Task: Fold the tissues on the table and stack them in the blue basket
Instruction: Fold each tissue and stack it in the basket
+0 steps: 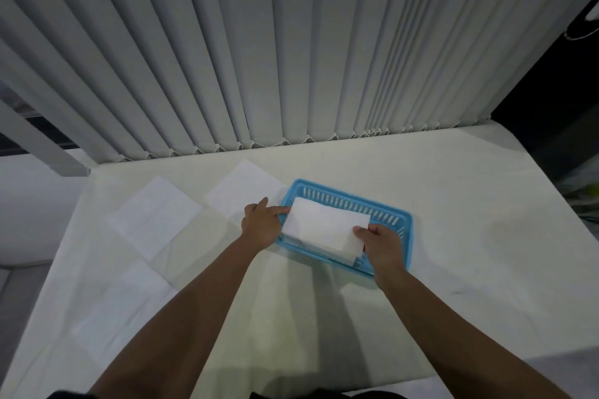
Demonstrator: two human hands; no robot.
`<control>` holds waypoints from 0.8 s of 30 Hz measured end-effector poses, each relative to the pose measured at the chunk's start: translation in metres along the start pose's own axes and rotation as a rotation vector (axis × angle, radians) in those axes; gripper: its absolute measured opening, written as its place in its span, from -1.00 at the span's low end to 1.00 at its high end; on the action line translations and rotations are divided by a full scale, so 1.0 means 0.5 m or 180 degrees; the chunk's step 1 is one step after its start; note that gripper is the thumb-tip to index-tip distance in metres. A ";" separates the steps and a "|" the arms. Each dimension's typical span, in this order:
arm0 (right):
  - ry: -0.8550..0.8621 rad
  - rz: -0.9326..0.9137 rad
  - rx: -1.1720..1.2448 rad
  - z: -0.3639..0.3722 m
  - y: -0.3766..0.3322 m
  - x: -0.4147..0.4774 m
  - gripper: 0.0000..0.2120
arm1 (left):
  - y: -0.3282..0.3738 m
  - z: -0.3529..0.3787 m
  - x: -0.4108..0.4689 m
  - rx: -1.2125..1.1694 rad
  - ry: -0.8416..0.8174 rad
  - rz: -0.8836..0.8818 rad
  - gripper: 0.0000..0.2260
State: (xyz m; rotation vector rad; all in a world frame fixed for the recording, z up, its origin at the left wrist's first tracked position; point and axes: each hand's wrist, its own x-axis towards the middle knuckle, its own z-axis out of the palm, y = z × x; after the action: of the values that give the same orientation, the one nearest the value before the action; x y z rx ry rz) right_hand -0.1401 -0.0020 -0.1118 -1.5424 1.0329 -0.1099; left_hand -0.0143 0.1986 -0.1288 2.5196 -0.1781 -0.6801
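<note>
While you hold it at both ends, these lines set out how things lie.

Folded tissue: the white rectangular folded paper tissue [324, 225] lies over the open top of the blue slatted plastic basket [393, 220], resting on other white paper already inside; its long axis runs along the basket's length, left end a little farther from you than the right.

Left hand: your left hand [262, 224] sits at the tissue's left short edge, by the basket's left rim, forefinger stretched onto that edge; it looks like a light pinch or press, and I cannot tell which.

Right hand: your right hand [382, 244] pinches the near right corner, thumb on top, fingers hidden beneath.

Relation that matters: the tissue is already between your hands and above the stack, so the coming move is probably straight down and let go; both hands are equally near, and the near right corner overhangs the stack slightly.

Unfolded tissues: three flat white sheets wait to the left, one far [246, 191], one in the middle [155, 214], one near you [120, 308], all well apart from the basket.

Surface: pale cream smooth table [453, 204].

Room: grey vertical blind slats [259, 42] hang behind the table's far edge; dark space at right.
</note>
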 end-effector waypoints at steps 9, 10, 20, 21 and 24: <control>0.0063 0.0010 -0.0099 0.012 0.008 0.002 -0.74 | -0.034 0.025 0.017 -0.0377 0.0284 -0.0153 -0.53; 0.0067 0.0009 -0.0097 0.012 0.008 0.002 -0.72 | -0.037 0.029 0.021 -0.0331 0.0260 -0.0146 -0.52; 0.0022 -0.0056 -0.0227 0.007 0.003 0.008 -0.79 | -0.030 0.031 0.022 0.0284 0.0208 0.0196 -0.56; 0.0020 -0.0072 -0.0238 0.006 0.004 0.009 -0.76 | -0.034 0.033 0.023 0.0228 0.0243 0.0206 -0.54; 0.0001 -0.0080 -0.0248 0.007 0.005 0.010 -0.77 | -0.046 0.033 0.030 -0.0081 0.0211 -0.0002 -0.51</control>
State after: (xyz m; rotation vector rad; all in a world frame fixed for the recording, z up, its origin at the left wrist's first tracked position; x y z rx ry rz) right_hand -0.1364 -0.0024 -0.1169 -1.6261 1.0286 -0.0882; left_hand -0.0100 0.2070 -0.1591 2.5138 -0.1441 -0.5948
